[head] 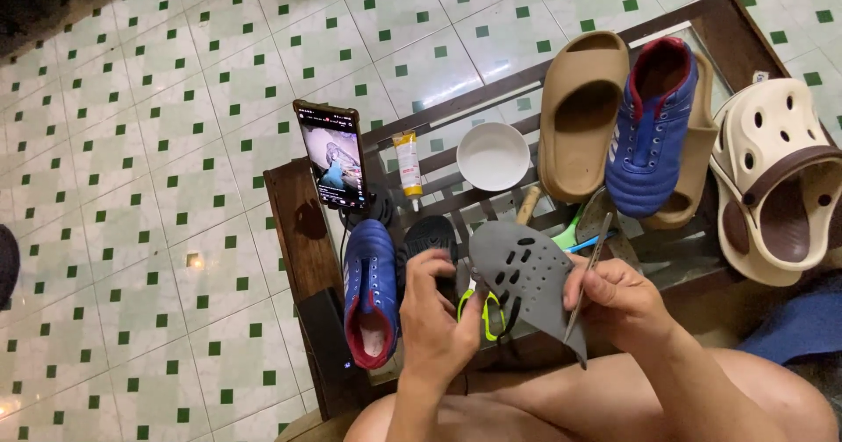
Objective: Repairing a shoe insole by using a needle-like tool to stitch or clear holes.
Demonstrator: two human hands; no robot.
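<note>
Left hand (438,319): my fingers are pinching the grey perforated insole (526,275) at its near-left edge, over the bench (298,223).
Right hand (618,297): clenched on a thin metal tool (589,275) laid along the insole's right edge.
Advice: I'd keep the insole taut, strokes short and away from the fingers.
Bench: slatted dark wood; blue shoe (370,293) left of the insole, white bowl (493,155) beyond it.
Room: green-and-white tiled floor (175,144).

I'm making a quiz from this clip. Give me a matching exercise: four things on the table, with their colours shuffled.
Things:
1. bowl
2. slide sandal
3. lace-up shoe
4. clog upper held in the left hand

Colours:
A. grey
B. blue with red lining
C. white
D. tan

Pairs: 1-C, 2-D, 3-B, 4-A
</note>
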